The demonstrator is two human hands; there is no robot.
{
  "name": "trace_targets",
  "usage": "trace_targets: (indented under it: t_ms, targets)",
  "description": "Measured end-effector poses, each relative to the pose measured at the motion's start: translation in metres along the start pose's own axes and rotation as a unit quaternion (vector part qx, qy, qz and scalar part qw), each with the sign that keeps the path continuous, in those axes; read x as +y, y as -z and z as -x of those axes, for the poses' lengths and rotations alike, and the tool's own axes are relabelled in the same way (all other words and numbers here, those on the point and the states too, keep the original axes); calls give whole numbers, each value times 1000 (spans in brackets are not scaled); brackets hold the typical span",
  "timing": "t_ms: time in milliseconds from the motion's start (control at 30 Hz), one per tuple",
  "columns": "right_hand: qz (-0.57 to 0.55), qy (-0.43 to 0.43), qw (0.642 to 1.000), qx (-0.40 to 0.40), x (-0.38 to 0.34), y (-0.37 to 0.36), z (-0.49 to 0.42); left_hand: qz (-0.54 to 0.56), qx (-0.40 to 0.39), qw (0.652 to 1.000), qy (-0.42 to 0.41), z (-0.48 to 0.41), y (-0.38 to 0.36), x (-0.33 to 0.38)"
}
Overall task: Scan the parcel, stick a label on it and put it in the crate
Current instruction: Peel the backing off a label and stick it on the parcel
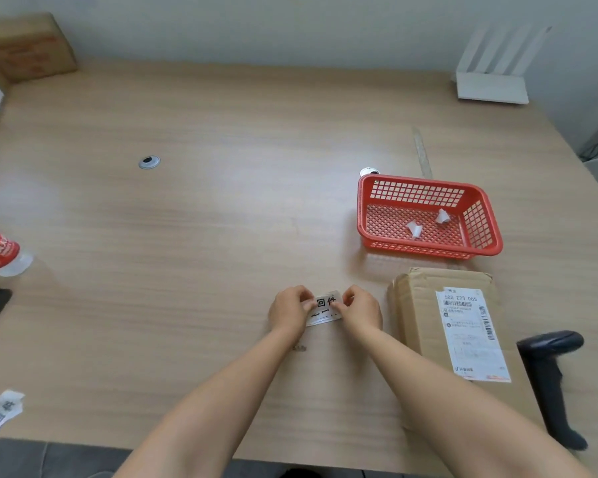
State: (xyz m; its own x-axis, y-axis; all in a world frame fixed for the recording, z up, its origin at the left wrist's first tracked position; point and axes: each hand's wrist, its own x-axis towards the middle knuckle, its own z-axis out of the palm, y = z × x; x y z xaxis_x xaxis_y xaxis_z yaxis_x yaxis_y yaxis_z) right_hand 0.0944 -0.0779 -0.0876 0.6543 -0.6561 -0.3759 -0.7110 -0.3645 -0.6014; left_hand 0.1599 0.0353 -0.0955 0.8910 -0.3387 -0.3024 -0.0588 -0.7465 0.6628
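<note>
Both hands pinch one small label [325, 310] between them, just above the table [221, 219], near the front edge and a little right of centre. The left hand [289, 313] has thumb and fingertips closed on the label's left end; the right hand [361, 312] has its fingertips closed on the right end, thumb nail set against the top corner. This looks like the peeling step: working the sticker free of its backing, or holding it taut before placing it. Which of the two it is cannot be told from here.

To do it well, keep the pinch on the very margins so the printed characters stay clean and the glue does not foul the fingers. Peel slowly from one corner and keep the strip flat, since a thin sticker curls and sticks to itself easily.

The parcel [425, 319] lies just to the right of the hands, flat, its shipping slip [470, 336] facing up. A bare patch of cardboard left of that slip seems the best target, so the barcode stays readable. The scanner [553, 381] lies further right, beside the parcel. The red crate [425, 215] sits beyond the parcel, holding two white paper scraps [415, 230], likely discarded backings.
</note>
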Motion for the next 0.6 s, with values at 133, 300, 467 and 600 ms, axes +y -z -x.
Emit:
trace_targets:
  t_ms: [133, 300, 467, 600]
  targets:
    - [4, -9, 1000, -4, 1, 3, 2, 2, 14, 1000, 1, 0, 2, 3]
    - [14, -10, 1000, -18, 1, 7, 4, -38, 34, 998, -21, 4, 5, 7]
    - [28, -3, 999, -22, 4, 11, 8, -54, 45, 997, -38, 3, 7, 8]
    - [-13, 30, 999, -24, 1, 15, 12, -27, 23, 999, -34, 4, 9, 12]
